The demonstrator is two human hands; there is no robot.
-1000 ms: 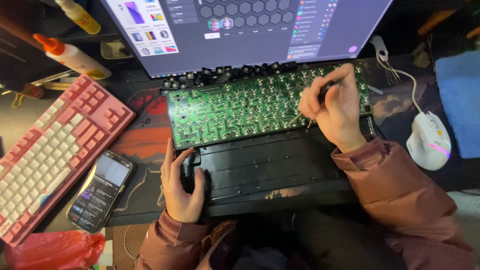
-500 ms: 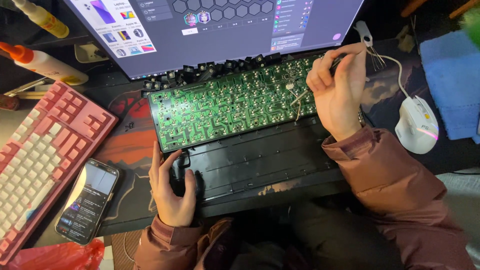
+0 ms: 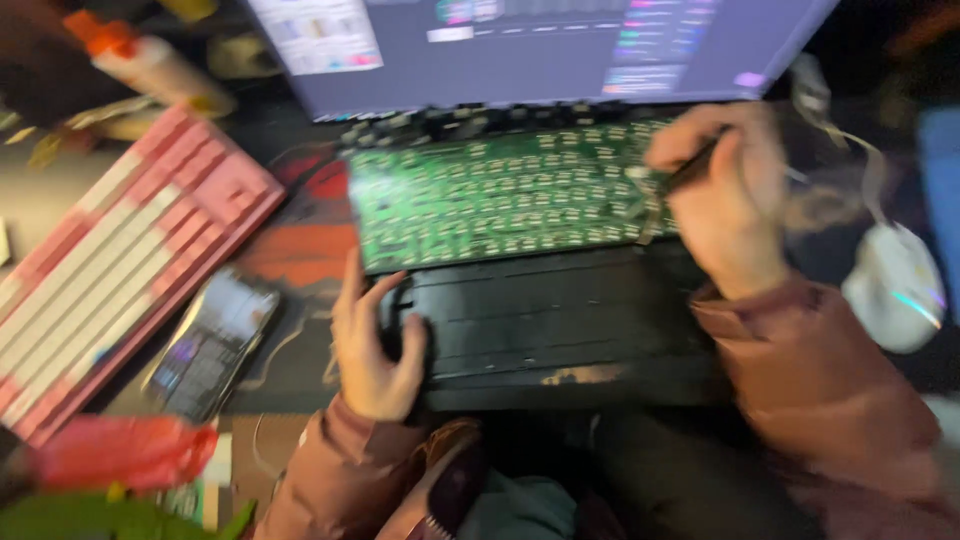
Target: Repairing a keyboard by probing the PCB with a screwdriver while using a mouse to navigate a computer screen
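Green circuit board (image 3: 510,195), a bare keyboard board studded with rows of small parts, lies flat across the black laptop base (image 3: 560,325), just under the lit screen (image 3: 540,45). The right hand (image 3: 725,200) is at the board's right end, its fingers closed together around a thin dark tool (image 3: 690,172) whose tip points down at the board's right edge. Half a second ago that hand was raised a little above the top right corner; now it sits lower and closer to the board, with the tool angled onto it, so work on that end of the board looks to be going on. The left hand (image 3: 375,345) has hardly shifted: it rests on the laptop base at the lower left corner of the board, fingers curled around the black front edge and steadying it. The view has tilted and blurred with head movement, so fine detail at the tool tip cannot be made out. A pink and white keyboard (image 3: 110,260) lies well to the left, a phone (image 3: 215,345) between it and the left hand, and a white mouse (image 3: 895,290) sits to the right of the right wrist.
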